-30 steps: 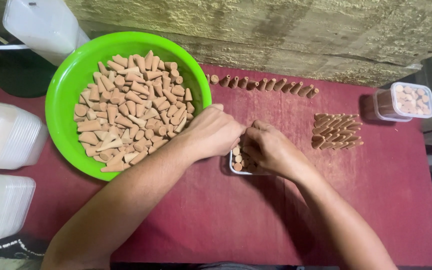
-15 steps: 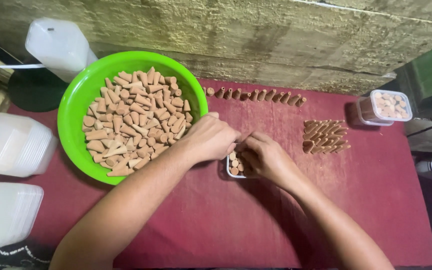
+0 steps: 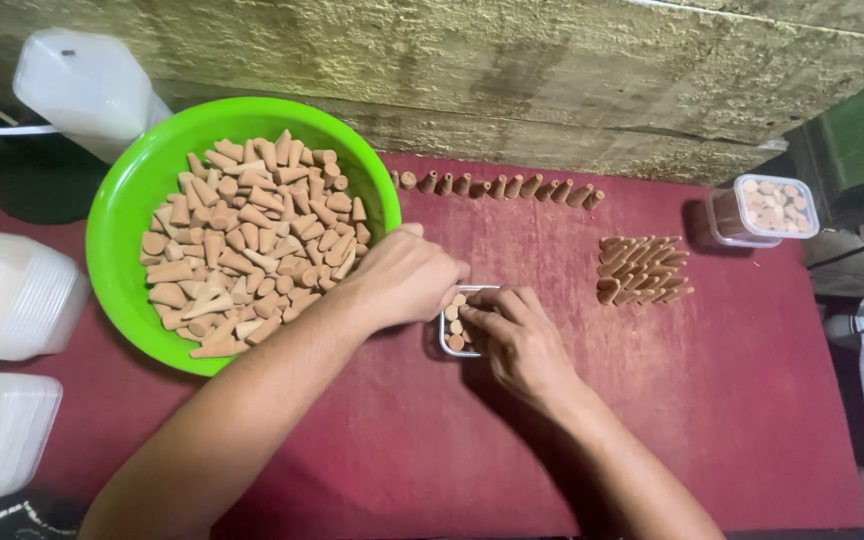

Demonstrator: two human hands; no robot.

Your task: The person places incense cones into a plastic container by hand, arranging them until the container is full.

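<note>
A person is sitting at a table covered in dark red cloth (image 3: pixel 432 450), both bare hands meeting over a small clear plastic box (image 3: pixel 457 325) near the middle of it. The box is holding brown cones standing with their round bases up. The left hand (image 3: pixel 407 275) is arching over the box's upper left corner, fingers curled down with the tips pinched together at the box's rim, touching the cones there; whether a cone is actually being held between them is hidden. The right hand (image 3: pixel 517 335) is lying over the right side of the box, fingers bent and pressing on the cones inside, covering most of the opening, gripping nothing that shows.

Just left of the box, a bright green bowl (image 3: pixel 117 250) is sitting heaped with loose cones (image 3: pixel 247 245). Beyond the box, toward the rough wall, a row of cones (image 3: pixel 497 186) is lying in a line. Right of the box, well apart, a stacked block of cones (image 3: pixel 642 270) is resting on the cloth, and farther right a filled clear box (image 3: pixel 762 210) is standing. Far left of the bowl, stacks of white lids (image 3: pixel 7 295) are lying.
</note>
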